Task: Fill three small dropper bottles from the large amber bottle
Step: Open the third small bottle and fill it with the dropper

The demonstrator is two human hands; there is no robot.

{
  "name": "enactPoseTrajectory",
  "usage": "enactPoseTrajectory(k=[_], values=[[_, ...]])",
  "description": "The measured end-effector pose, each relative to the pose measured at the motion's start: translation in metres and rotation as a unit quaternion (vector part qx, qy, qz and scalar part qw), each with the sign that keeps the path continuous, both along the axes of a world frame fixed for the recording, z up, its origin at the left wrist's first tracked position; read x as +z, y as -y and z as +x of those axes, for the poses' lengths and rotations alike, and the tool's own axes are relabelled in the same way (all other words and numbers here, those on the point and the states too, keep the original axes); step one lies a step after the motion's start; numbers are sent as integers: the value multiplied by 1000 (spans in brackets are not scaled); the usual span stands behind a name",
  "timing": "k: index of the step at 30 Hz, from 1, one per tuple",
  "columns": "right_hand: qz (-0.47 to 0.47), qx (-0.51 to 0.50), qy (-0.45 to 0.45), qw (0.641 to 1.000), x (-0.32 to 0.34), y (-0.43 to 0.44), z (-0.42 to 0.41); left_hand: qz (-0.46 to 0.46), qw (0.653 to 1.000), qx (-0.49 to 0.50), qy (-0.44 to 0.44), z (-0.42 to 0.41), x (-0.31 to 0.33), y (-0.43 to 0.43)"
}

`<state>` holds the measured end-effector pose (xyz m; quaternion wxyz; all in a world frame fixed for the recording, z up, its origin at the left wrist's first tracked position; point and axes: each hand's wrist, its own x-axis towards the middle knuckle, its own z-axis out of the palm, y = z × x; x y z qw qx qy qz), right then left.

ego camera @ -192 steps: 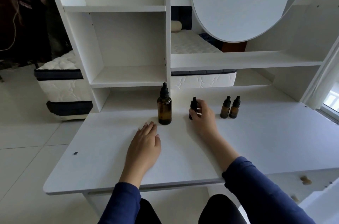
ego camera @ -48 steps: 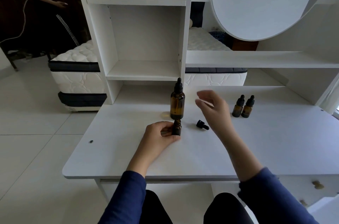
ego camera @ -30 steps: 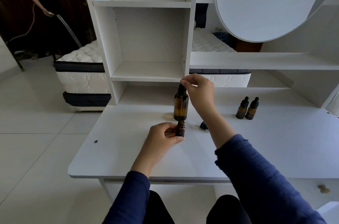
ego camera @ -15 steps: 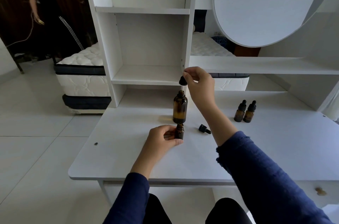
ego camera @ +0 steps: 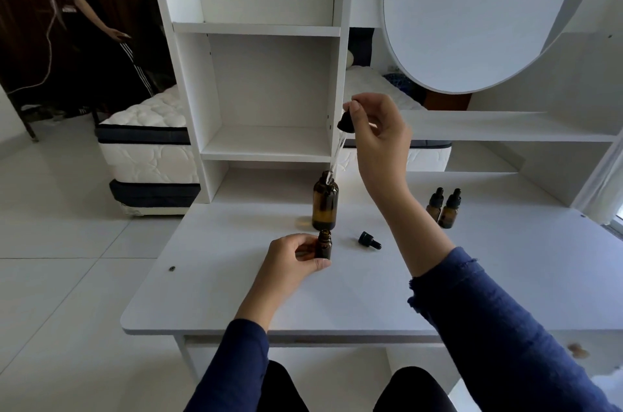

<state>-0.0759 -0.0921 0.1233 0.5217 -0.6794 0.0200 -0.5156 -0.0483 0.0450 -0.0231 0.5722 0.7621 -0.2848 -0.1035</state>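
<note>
The large amber bottle [ego camera: 325,206] stands open in the middle of the white desk [ego camera: 371,293]. My right hand [ego camera: 377,138] pinches its black dropper cap [ego camera: 346,123] above it; the glass pipette [ego camera: 337,155] slants down with its tip at the bottle's mouth. Just in front, a small amber bottle [ego camera: 323,244] stands uncapped, and my left hand [ego camera: 291,258] grips it from the left. Its small black dropper cap [ego camera: 369,240] lies on the desk to the right. Two more small capped dropper bottles [ego camera: 444,207] stand side by side further right.
A white shelf unit [ego camera: 269,81] rises behind the bottles, with a long shelf [ego camera: 505,126] and a round white panel [ego camera: 472,13] to the right. A mattress [ego camera: 148,148] lies on the floor at the left. A person [ego camera: 84,23] stands at the far left.
My right hand has lifted the dropper cap higher out of the large bottle, so the pipette is almost fully drawn out. My left hand keeps holding the small bottle.
</note>
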Motion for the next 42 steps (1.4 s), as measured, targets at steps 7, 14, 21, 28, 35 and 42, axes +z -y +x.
enactPoseTrajectory(k=[7, 14, 21, 28, 35, 42], values=[[-3, 17, -42, 999, -33, -8, -16, 11, 1000, 4, 12, 0, -2, 1], [9, 23, -72, 997, -45, -13, -20, 0, 1000, 8, -2, -1, -1, 1], [-13, 20, -104, 994, -52, -13, -20, -2, 1000, 10, -4, -2, -1, 0], [-43, 14, -103, 994, -54, -12, -21, -6, 1000, 6, -3, -4, 1, 1], [-2, -2, -17, 1000, -26, 2, -10, -1, 1000, 2, 5, -2, 0, 0], [4, -29, 28, 999, -4, 13, 9, 2, 1000, 2, 8, -2, 0, 0]])
